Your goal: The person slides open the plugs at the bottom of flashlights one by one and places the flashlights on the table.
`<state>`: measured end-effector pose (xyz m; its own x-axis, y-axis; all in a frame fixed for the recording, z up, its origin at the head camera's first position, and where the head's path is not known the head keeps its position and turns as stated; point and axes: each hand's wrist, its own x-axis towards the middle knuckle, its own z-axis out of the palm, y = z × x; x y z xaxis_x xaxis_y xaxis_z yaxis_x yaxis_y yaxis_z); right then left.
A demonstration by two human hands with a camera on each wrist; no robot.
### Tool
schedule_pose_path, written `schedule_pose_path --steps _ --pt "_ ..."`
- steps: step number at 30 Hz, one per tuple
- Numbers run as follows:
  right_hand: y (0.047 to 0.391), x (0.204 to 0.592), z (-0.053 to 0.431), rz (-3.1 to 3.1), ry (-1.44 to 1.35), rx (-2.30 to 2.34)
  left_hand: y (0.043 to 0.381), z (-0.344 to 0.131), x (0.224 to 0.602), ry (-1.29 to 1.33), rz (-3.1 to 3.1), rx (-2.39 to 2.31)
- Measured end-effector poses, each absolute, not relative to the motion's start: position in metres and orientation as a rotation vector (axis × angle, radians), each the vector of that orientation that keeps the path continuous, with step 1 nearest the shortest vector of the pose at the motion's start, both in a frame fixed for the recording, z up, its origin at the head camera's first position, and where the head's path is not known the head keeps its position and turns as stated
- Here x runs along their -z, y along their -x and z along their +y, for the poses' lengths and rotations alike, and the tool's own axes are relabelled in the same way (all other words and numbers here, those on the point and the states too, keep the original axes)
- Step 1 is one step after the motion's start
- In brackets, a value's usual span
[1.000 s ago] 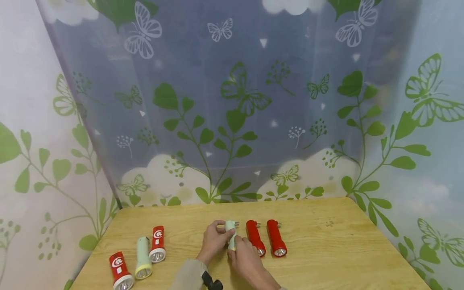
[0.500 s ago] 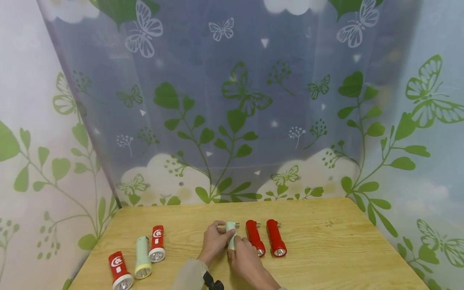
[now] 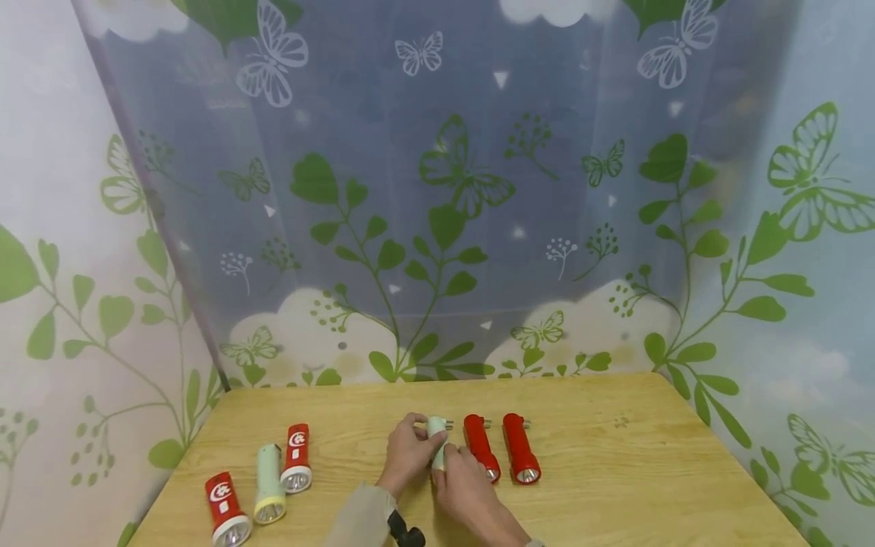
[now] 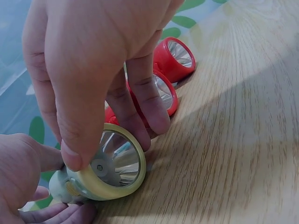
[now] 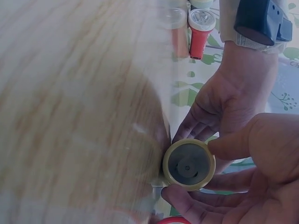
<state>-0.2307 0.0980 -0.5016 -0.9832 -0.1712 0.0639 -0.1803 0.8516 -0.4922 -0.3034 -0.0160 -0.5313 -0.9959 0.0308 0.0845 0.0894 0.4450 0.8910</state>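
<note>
A mint-green flashlight (image 3: 436, 427) with a pale yellow head ring lies near the middle of the wooden table, two metal plug prongs sticking out to the right at its far end. My left hand (image 3: 408, 458) holds its body, thumb on top. Around the head end my right hand (image 3: 468, 490) grips it with thumb and fingers, hiding that part in the head view. The lens (image 4: 122, 161) faces the left wrist camera. Close on the right lie two red flashlights, the nearer one (image 3: 480, 444) partly behind my right hand, the other (image 3: 520, 448) fully visible; both have prongs out.
At the table's left side lie two red flashlights with white heads, one in front (image 3: 224, 505) and one farther back (image 3: 297, 456). Between them is another mint-green flashlight (image 3: 270, 482). A patterned curtain (image 3: 437, 228) stands behind the table (image 3: 615, 448).
Both hands stay on the mint-green flashlight, almost unmoved. The head view has shifted very slightly; the other flashlights lie as before.
</note>
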Motion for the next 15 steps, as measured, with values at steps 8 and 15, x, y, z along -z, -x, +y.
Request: schedule_pose_path --steps 8,15 --pt "0.2291 0.4988 0.0991 -3.021 -0.299 -0.789 0.3018 -0.0153 0.5285 0.111 -2.644 1.64" --pt "0.2276 0.495 0.1011 -3.036 -0.273 -0.835 0.303 -0.0146 0.531 0.096 -2.651 1.644"
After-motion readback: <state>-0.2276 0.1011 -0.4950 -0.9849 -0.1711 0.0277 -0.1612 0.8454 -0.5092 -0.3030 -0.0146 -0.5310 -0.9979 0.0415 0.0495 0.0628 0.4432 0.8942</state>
